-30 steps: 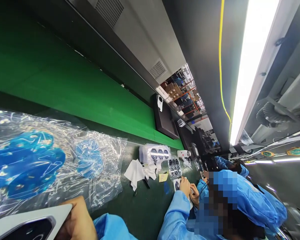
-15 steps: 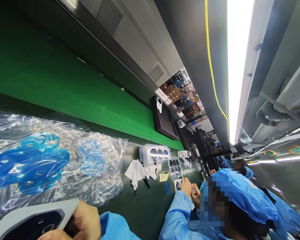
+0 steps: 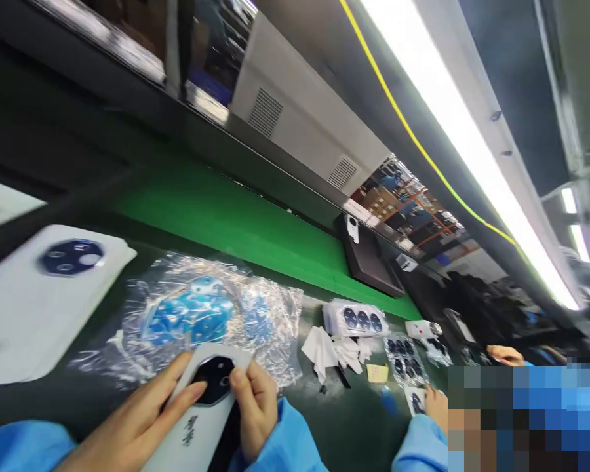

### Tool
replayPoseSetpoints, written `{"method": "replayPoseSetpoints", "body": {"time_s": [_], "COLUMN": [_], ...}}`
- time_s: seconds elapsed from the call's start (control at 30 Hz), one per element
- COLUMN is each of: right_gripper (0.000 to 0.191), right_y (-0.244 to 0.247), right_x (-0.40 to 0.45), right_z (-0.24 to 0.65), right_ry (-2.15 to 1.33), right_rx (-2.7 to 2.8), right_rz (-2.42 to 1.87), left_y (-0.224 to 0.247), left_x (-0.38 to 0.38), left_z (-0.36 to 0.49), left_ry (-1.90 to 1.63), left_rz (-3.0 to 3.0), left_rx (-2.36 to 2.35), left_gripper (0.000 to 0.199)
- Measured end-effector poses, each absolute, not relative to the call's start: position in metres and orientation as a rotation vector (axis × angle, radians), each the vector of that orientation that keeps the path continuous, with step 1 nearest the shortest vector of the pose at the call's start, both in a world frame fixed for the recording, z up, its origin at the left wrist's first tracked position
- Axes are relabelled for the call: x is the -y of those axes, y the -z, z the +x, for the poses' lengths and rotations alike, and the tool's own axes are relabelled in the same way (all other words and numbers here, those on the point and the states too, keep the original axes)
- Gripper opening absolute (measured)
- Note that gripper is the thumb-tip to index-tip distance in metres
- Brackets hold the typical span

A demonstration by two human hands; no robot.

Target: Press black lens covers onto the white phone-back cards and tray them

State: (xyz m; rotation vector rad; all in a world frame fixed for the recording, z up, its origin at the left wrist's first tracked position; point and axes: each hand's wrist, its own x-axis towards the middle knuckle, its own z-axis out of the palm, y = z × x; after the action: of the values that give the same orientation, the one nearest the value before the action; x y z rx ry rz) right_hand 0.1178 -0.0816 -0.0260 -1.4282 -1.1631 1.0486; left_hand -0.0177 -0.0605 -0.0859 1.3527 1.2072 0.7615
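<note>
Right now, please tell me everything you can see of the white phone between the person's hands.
The white smartphone is held tilted between the left hand and right hand, fingers resting on its glossy-looking back. Near its top sits a black rounded camera island with lenses. Dark characters are printed lower down, and a dark strip runs along one long edge.

Head cam, tilted, close above phone [image 3: 199, 423], facing fwd-down.

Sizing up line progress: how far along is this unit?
Done, it seems: the white phone already shows a dark camera panel on its back. In hand: the left hand and right hand both grip that phone. Left: a stack showing round dark parts and a clear sheet of similar parts still lie on the bench; how many, I can't tell.
</note>
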Motion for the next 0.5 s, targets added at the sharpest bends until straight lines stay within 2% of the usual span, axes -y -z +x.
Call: {"method": "replayPoseSetpoints", "body": {"time_s": [0.07,0.1,0.23,0.33,0.5], "right_gripper": [0.048,0.046,0.038,0.035,0.033], "right_y": [0.024,0.024,0.028,0.031,0.028], "right_x": [0.079,0.078,0.074,0.075,0.076], "right_z": [0.119,0.119,0.118,0.117,0.117], "right_ry": [-1.085,-1.095,-1.113,-1.141,-1.253], "right_rx": [1.163,1.145,0.996,0.928,0.868], "right_rz": [-1.391,-1.364,-1.261,-1.220,-1.159], "left_y": [0.070,0.059,0.022,0.014,0.013], "left_x": [0.053,0.050,0.042,0.041,0.042], "left_z": [-0.032,-0.034,-0.027,-0.025,-0.025], "left_ry": [-0.722,-0.699,-0.674,-0.759,-0.838], "left_rz": [1.224,1.201,1.161,1.155,1.221], "left_rx": [-1.220,-1.161,-0.883,-0.859,-0.928], "left_gripper": [0.077,0.078,0.058,0.047,0.044]}}
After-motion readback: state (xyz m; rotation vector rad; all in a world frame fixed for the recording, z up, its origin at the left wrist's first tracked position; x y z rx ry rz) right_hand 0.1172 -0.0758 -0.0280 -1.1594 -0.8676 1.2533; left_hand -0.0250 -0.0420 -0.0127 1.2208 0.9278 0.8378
